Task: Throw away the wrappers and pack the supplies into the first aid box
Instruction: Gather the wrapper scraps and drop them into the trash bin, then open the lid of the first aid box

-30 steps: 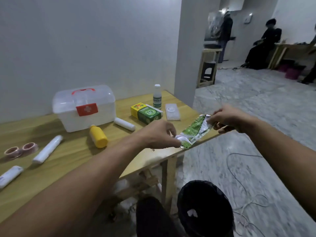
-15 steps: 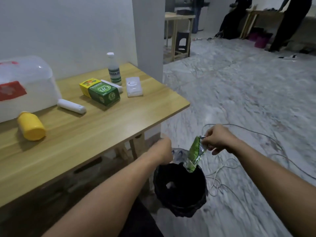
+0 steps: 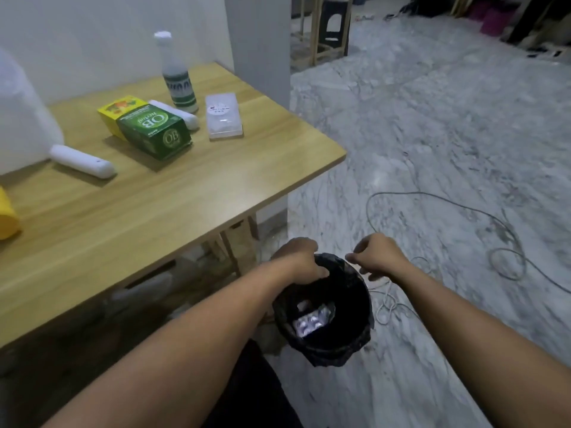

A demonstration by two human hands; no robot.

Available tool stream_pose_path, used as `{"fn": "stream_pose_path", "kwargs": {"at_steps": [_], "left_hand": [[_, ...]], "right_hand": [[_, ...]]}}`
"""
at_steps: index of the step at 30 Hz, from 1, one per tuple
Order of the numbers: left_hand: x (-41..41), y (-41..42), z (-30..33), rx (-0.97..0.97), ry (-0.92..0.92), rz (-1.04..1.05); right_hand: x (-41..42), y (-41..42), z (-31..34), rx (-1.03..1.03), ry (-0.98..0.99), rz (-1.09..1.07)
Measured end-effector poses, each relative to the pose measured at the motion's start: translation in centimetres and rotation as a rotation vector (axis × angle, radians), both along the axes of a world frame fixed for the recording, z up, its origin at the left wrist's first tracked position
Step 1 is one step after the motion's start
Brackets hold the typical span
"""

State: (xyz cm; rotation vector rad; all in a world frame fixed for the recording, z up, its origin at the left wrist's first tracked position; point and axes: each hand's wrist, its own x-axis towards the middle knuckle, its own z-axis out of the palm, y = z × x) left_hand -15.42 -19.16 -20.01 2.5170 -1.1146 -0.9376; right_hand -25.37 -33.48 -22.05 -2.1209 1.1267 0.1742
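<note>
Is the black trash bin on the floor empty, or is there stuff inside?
Not empty. Inside the black bag-lined trash bin, a silvery blister-pack wrapper lies at the bottom.

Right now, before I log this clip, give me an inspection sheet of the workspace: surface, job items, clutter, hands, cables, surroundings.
Surface: wooden table, bare near its front edge.
Job items: green box against yellow box; bottle upright; clear case flat; white tube lying down; first aid box and a yellow item cut off at left edge.
Clutter: black bin on the floor holds a silvery wrapper.
Hands: left hand at the bin rim, right hand above it; each grip open, nothing held.
Cables: grey cable looping over the floor; white cord beside the bin.
Surroundings: marble floor, stool behind.
</note>
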Motion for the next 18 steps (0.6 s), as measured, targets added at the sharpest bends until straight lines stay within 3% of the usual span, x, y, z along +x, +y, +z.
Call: {"fn": "stream_pose_path", "kwargs": {"at_steps": [7, 12, 18], "left_hand": [[1.1, -0.4, 10.2, 0.001, -0.052, -0.175], [2.0, 2.7, 19.3, -0.120, 0.215, -0.122], [5.2, 8.9, 25.4, -0.138, -0.046, 0.006]], "right_hand": [[1.8, -0.5, 11.0, -0.016, -0.046, 0.328], [3.7, 0.8, 19.9, -0.105, -0.086, 0.485], [8.1, 4.6, 26.5, -0.225, -0.106, 0.623]]}}
